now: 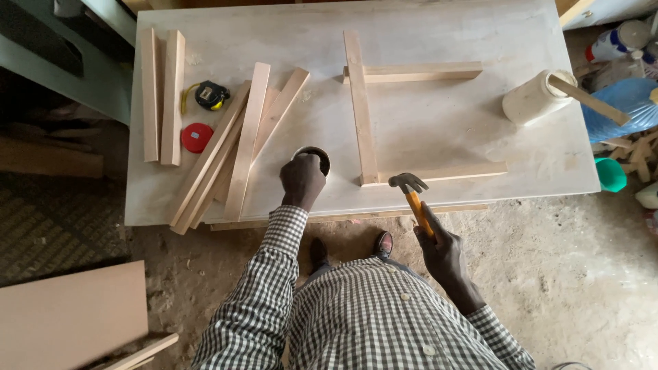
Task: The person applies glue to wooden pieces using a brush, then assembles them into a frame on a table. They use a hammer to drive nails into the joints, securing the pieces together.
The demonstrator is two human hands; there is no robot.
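My left hand (302,179) reaches into a small round container (319,155) standing on the pale worktable (439,123); whether its fingers pinch anything is hidden. My right hand (442,250) grips the orange handle of a claw hammer (409,185), whose dark head hovers at the table's near edge. Just beyond the hammer lies a frame of three wooden slats (361,109), one long upright piece with two crosspieces running right.
A loose fan of wooden slats (236,147) lies left of the container, two more slats (161,96) at the far left. A tape measure (211,95) and red round lid (197,137) sit between them. A white jug (534,98) with a stick stands right.
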